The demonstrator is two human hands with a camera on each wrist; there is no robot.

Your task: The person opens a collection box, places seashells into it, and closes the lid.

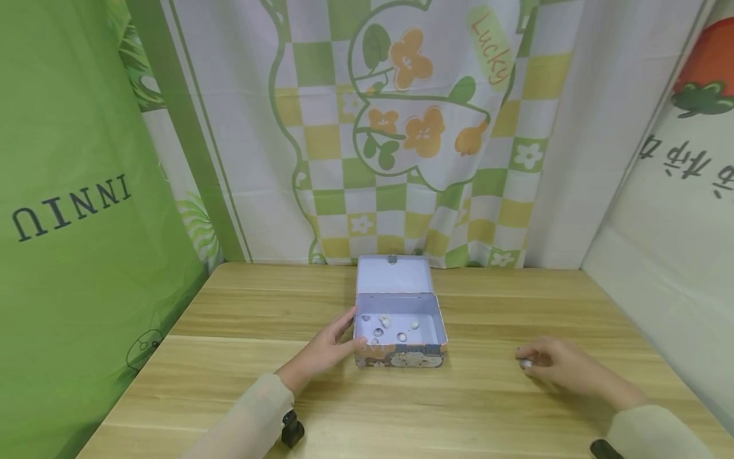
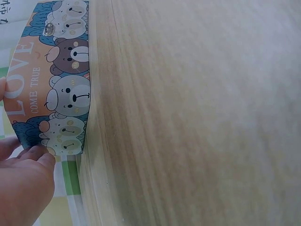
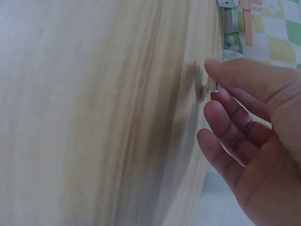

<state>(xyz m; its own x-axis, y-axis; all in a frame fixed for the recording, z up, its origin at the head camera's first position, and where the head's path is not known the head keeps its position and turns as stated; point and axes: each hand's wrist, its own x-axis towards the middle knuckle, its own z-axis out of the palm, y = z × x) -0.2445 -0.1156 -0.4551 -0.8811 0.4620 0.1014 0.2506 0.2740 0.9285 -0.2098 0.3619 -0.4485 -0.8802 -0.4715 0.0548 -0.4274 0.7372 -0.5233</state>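
A hinged tin box [image 1: 400,357] with cartoon bears and "LOVE COME TRUE" on its front stands on the table, lid [image 1: 394,275] raised at the back. Several small pale, shell-like pieces [image 1: 402,336] lie scattered on its floor. My left hand [image 1: 329,347] grips the box at its left side, thumb by the front left corner; in the left wrist view its fingers [image 2: 35,153] press the end wall. Well to the right, my right hand [image 1: 564,366] pinches a small pale shell [image 3: 213,84] between thumb and forefinger, low over the table, the other fingers loosely bent.
The wooden table [image 1: 275,299] runs back to a checked curtain [image 1: 321,143] close behind the lid. A green cloth [image 1: 69,306] hangs along the left side and a white one [image 1: 659,255] along the right. A thin dark cable [image 1: 140,344] shows past the left edge.
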